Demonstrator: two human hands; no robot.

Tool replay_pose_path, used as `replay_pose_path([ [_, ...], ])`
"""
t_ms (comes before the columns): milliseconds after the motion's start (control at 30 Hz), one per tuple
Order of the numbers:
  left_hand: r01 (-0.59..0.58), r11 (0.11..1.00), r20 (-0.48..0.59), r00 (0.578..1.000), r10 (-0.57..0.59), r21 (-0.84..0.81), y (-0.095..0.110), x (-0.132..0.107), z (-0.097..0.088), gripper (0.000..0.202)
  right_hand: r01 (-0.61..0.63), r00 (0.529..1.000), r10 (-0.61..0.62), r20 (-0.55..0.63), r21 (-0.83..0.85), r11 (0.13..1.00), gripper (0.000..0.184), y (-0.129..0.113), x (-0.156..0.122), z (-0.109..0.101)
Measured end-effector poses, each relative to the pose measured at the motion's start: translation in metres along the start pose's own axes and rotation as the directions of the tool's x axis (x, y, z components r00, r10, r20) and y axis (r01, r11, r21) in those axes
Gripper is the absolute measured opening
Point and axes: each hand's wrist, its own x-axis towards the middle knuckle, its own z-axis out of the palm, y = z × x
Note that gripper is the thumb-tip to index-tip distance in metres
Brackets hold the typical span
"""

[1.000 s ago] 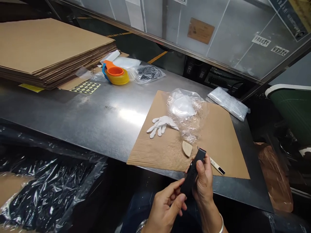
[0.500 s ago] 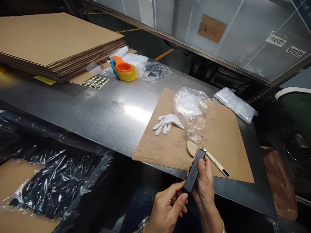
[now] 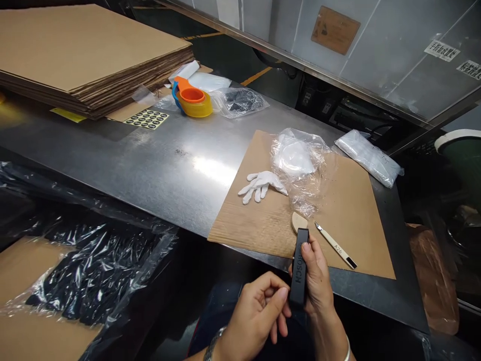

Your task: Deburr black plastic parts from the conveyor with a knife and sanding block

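My right hand (image 3: 317,276) grips a long black plastic part marked BOSCH (image 3: 298,271), held nearly upright over the table's front edge. Its thumb presses on the part's side. Just left of the lower end is my left hand (image 3: 259,311), fingers curled with thumb and forefinger together; whether anything is pinched there I cannot make out. Beyond the part's top lies a beige rounded pad (image 3: 298,222). A white craft knife labelled A26 (image 3: 335,245) rests to its right on a cardboard sheet (image 3: 349,200). Farther back are a white glove (image 3: 263,185) and a crumpled clear bag (image 3: 296,155).
A cardboard stack (image 3: 93,55) stands at the table's back left, near a tape roll on an orange holder (image 3: 193,100) and a sticker sheet (image 3: 148,119). A plastic-wrapped pack (image 3: 370,156) lies back right. At lower left, a lined box holds black bagged parts (image 3: 93,271).
The black part has turned more upright in my right hand. My left hand's fingers have come away from its lower end. The view has shifted slightly.
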Motion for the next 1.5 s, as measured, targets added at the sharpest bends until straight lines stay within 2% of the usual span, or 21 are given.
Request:
replay_pose_path([
  [200, 0.142, 0.988, 0.159, 0.979, -0.13, -0.067, 0.01, 0.002, -0.006, 0.035, -0.061, 0.987, 0.073, 0.142, -0.084, 0.995, 0.051, -0.001, -0.002, -0.004],
  [533, 0.185, 0.982, 0.251, 0.95, -0.186, 0.026, 0.019, 0.002, -0.01, 0.036, -0.004, 0.963, 0.044, 0.267, -0.147, 0.989, 0.045, 0.003, -0.001, -0.009],
  [867, 0.18, 0.983, 0.271, 0.945, -0.182, 0.032, 0.02, 0.002, -0.011, 0.034, 0.012, 0.958, 0.043, 0.284, -0.188, 0.982, 0.049, 0.0, -0.001, -0.009],
  [1133, 0.154, 0.987, 0.261, 0.952, -0.162, 0.051, 0.014, 0.002, -0.011, 0.032, -0.017, 0.964, 0.063, 0.257, -0.177, 0.984, 0.05, 0.004, 0.0, -0.009],
  [1300, 0.109, 0.99, 0.227, 0.966, -0.126, 0.087, 0.013, 0.002, -0.009, 0.032, -0.067, 0.969, 0.083, 0.231, -0.075, 0.995, 0.045, 0.006, 0.001, -0.007],
  [1433, 0.051, 0.997, 0.195, 0.979, -0.063, 0.066, 0.013, 0.002, -0.006, 0.032, -0.289, 0.937, 0.242, 0.25, 0.173, 0.942, 0.03, 0.014, 0.002, -0.004],
  [1500, 0.016, 0.998, 0.173, 0.985, -0.027, 0.066, 0.012, 0.001, -0.005, 0.031, -0.347, 0.923, 0.283, 0.26, 0.246, 0.905, 0.03, 0.019, 0.004, -0.003],
])
